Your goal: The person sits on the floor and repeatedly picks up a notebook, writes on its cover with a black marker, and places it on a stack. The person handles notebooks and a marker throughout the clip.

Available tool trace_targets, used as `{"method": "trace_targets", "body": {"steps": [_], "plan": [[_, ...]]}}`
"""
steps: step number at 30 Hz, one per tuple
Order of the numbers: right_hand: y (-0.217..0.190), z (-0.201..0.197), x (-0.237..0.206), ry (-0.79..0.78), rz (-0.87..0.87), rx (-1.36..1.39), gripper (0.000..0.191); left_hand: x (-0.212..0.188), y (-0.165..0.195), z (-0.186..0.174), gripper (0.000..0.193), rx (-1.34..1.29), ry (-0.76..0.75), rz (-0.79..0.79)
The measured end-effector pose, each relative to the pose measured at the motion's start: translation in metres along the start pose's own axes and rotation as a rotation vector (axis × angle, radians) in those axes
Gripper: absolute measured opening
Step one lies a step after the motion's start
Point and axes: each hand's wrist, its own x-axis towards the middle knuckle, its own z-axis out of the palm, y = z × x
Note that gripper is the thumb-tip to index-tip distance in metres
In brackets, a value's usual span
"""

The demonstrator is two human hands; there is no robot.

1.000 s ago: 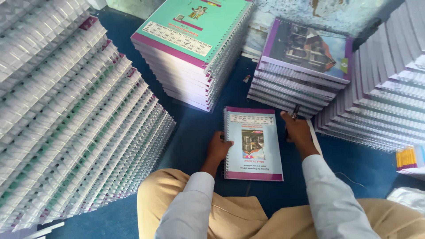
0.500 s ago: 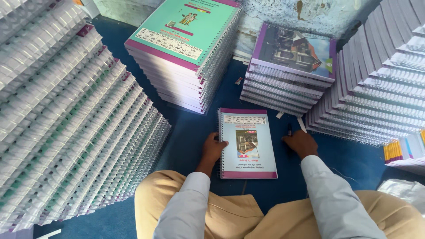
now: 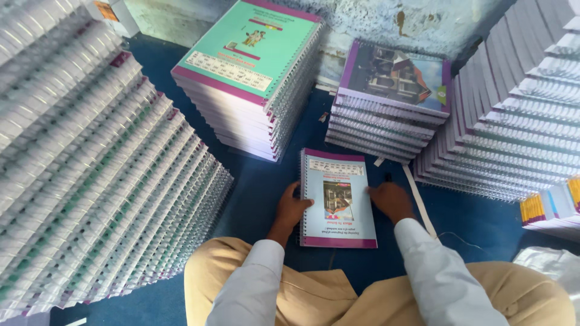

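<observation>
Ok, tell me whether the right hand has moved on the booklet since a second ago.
Yes. The right hand slid down the booklet, toward the person: it was by the top right corner, near the purple-edged stack, and now rests at mid-edge.

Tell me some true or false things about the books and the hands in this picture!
1. Both hands touch one spiral-bound booklet on the blue floor. True.
2. The left hand is on the booklet's spiral edge. True.
3. The right hand holds a pencil. False: it holds nothing and rests flat at the booklet's other edge.
4. The stack with the green cover is behind the booklet. True.
5. The booklet lies on the person's lap. False: it lies on the floor in front of the knees.
</observation>
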Motion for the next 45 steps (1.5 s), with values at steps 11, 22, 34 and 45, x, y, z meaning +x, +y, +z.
{"method": "trace_targets", "body": {"steps": [11, 22, 34, 45], "plan": [[0.015, 0.032, 0.019, -0.251, 0.079, 0.567, 0.054, -0.021, 0.03, 0.019, 0.085, -0.171, -0.156, 0.188], [-0.028, -0.035, -0.06, -0.301, 0.275, 1.107, 0.076, -0.072, 0.141, 0.015, 0.081, -0.098, -0.247, 0.345], [-0.035, -0.142, -0.096, -0.319, -0.179, 1.267, 0.046, -0.084, 0.295, -0.029, 0.079, -0.099, -0.316, 0.279], [-0.151, -0.194, -0.077, -0.384, -0.563, 1.341, 0.033, 0.049, 0.406, -0.11, 0.065, 0.516, 0.006, 0.482]]}}
